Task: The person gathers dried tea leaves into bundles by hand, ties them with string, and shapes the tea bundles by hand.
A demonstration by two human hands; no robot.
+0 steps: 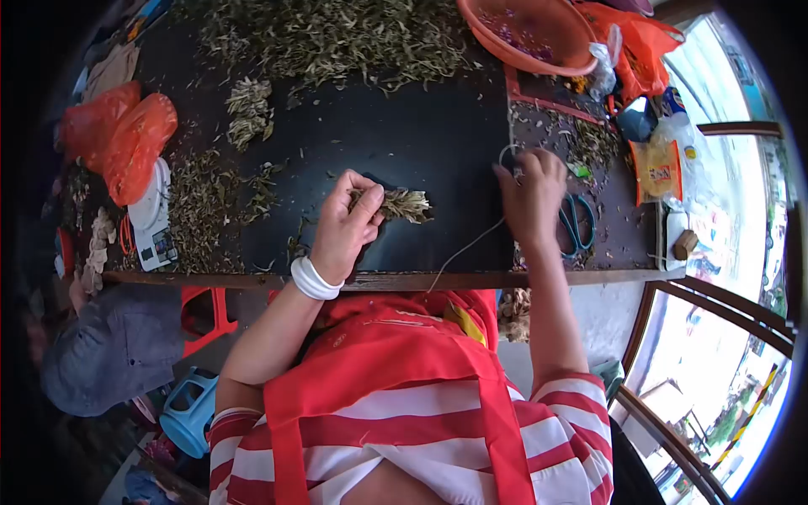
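Note:
My left hand (343,225) is closed around a small bundle of dried leaves (407,206), whose pale cut ends point right. Over the right part of the table, my right hand (535,195) has its fingers curled on a thin white string (468,246). The string loops beside the thumb and runs down past the table edge towards my lap. Blue-handled scissors (576,225) lie just right of my right wrist. Further back to the left rests another leaf bundle (249,113).
A large heap of dried leaves (337,38) covers the back. An orange basin (539,38) and an orange bag (644,50) stand at the back right. On the left are a red bag (139,151), a white scale (153,219) and scattered leaves. Another person's sleeve (118,345) is at lower left.

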